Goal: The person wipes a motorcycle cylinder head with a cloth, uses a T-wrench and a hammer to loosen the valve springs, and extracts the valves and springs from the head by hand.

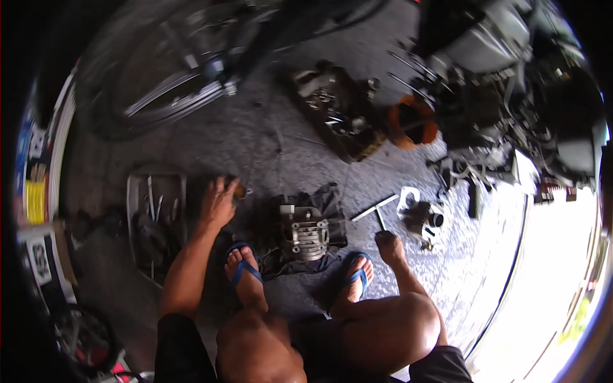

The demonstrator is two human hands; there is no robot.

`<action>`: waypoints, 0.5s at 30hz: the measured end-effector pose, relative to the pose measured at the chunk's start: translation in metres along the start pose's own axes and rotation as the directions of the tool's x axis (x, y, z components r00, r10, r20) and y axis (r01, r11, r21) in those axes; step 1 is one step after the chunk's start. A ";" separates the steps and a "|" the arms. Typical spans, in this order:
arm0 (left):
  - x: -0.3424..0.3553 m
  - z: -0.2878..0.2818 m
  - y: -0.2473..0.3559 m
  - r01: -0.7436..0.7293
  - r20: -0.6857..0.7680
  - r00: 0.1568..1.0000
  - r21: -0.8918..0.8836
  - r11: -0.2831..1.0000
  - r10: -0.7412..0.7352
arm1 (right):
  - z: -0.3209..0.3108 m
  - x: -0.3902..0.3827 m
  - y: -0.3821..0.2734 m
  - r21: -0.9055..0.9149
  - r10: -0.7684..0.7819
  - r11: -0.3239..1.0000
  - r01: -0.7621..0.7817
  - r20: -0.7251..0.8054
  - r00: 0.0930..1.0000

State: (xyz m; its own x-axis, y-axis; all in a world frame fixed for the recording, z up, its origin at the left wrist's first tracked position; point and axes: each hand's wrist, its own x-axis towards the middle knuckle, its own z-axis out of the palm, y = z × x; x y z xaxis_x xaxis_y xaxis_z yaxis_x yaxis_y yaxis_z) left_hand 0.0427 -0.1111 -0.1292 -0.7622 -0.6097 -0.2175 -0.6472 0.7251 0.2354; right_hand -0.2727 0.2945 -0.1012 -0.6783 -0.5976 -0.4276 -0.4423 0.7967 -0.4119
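Observation:
My right hand (389, 249) is closed in a fist around the shaft of a T-handle wrench (373, 209), whose crossbar points away from me. On the left, my left hand (219, 203) is low over the floor, its fingers curled at a small brownish round part (240, 190); blur hides its exact kind. Between my feet, a finned metal engine cylinder head (309, 236) rests on a crumpled black cloth (332, 203). Neither hand touches it. Just beyond my right hand lie a dark cylindrical engine part (426, 219) and a pale flat gasket-like piece (408, 198).
A tray with tools (130, 210) lies left of my left hand. Farther off are a box of loose metal parts (348, 148), an orange ring-shaped container (394, 131) and a wheel (118, 124). Motorcycle machinery (476, 105) stands at the far right. My sandalled feet flank the cloth.

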 end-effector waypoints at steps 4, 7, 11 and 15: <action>0.014 0.016 -0.016 -0.062 0.052 0.997 -0.051 0.997 0.065 | 0.015 -0.012 0.025 0.000 -0.046 0.999 0.046 0.035 0.998; 0.013 0.006 -0.009 0.037 0.110 0.994 -0.084 0.996 -0.028 | 0.025 -0.025 0.021 0.119 -0.087 0.989 0.090 -0.033 0.996; 0.013 0.000 0.022 0.026 0.037 0.999 -0.131 0.991 -0.022 | 0.023 -0.022 0.014 0.089 -0.106 0.989 0.114 -0.098 0.990; 0.023 0.000 0.028 -0.115 0.088 0.989 -0.076 0.990 0.122 | 0.018 0.044 0.002 0.077 -0.158 0.976 0.204 -0.393 0.906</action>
State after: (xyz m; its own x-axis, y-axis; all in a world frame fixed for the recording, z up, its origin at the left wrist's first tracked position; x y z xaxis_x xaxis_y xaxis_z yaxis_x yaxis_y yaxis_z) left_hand 0.0068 -0.1046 -0.1280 -0.8311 -0.4861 -0.2701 -0.5543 0.7639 0.3305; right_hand -0.2930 0.2680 -0.1356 -0.7751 -0.6318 -0.0054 -0.5248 0.6486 -0.5513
